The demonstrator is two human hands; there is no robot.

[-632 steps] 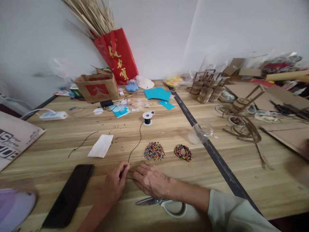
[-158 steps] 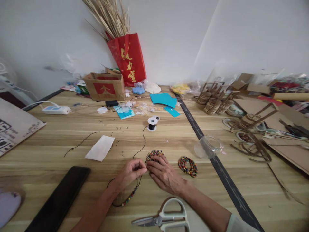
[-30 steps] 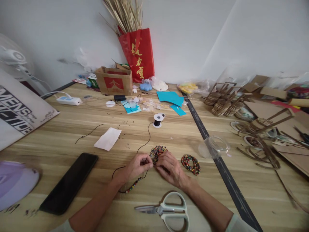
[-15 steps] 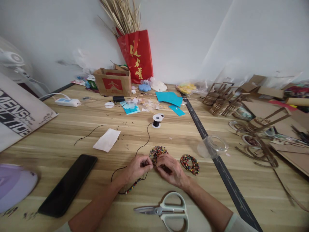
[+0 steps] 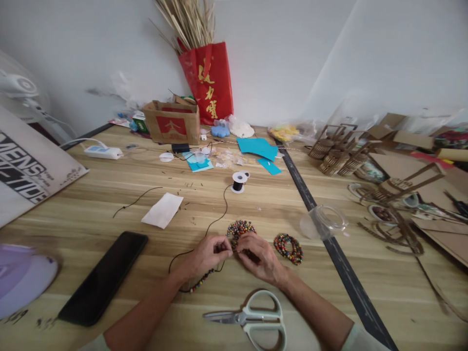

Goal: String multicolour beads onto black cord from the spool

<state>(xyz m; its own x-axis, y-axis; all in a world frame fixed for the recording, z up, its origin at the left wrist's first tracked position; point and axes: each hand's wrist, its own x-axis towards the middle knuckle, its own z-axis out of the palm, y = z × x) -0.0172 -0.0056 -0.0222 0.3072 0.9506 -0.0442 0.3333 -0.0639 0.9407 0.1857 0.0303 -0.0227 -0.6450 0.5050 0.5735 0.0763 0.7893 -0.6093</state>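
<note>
Left hand [image 5: 206, 253] pinches thin black cord [image 5: 215, 219]; right hand [image 5: 258, 254] seemingly pinches a round bead beside the loose bead pile [image 5: 239, 228].

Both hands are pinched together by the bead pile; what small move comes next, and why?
Probably the right hand slips one bead from the loose pile of multicoloured beads onto the thin black cord pinched by the left hand; the beaded part is short.

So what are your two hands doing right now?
Left hand: pinched shut on the black cord.
Right hand: fingers curled at the loose beads; grip cannot be told.
</note>
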